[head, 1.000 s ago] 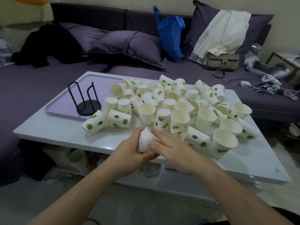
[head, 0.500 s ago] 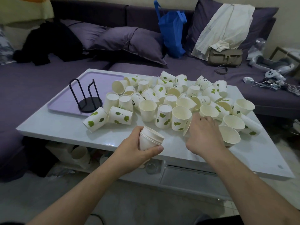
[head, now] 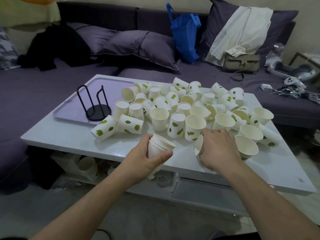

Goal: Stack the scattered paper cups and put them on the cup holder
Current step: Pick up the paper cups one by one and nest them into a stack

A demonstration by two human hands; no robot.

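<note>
Nearest, the left hand [head: 145,158] wraps its fingers and thumb round a short stack of nested white paper cups [head: 160,147] tilted mouth-up over the front edge of the glossy white table [head: 69,139], while the right hand [head: 219,149] curls round a single white paper cup [head: 199,146] lying on its side, its rim facing the stack. These thin, smooth, tapered walls crush easily, so I judge a tight squeeze or a skewed entry could buckle a rim and jam the nesting. Beyond, the scattered leaf-printed paper cups [head: 174,125] crowd together, easily toppled by a sweeping wrist, and the black wire cup holder [head: 97,108] stands empty on the lilac tray [head: 110,85].
</note>
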